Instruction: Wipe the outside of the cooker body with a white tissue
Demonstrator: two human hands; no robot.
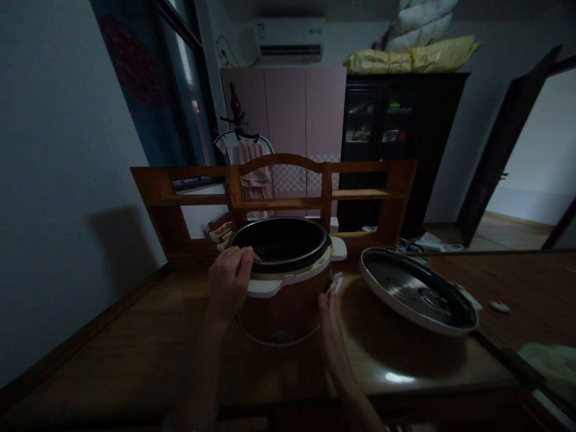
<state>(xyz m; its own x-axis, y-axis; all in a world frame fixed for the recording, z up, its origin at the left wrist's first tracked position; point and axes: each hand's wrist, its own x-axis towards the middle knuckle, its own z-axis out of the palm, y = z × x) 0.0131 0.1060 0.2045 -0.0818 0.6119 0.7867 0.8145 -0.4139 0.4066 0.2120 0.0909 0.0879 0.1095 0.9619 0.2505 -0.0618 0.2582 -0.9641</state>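
Nearest the camera in the head view, two bare forearms [345, 369] extend forward from the lower edge. Left hand [228, 276]: fingers curled over the left edge of a round, brown-looking electric cooker [281, 309] with a cream collar; whether it grips the pot rim or the collar cannot be told. Right hand [327, 305]: pinching a crumpled white cloth or tissue [335, 282] beside the cooker's right wall. Status: lid removed; a round black inner pot [288, 237] seated in the body. Judged remaining: wall coverage, extent indeterminable, and lid replacement. Condition: cooker upright on a glossy brown wooden table [135, 327], open at the top, pot interior dark, contents not discernible. A round, pale-rimmed lid [416, 294] with a metallic inner face rests tilted to its right, apart from the body.
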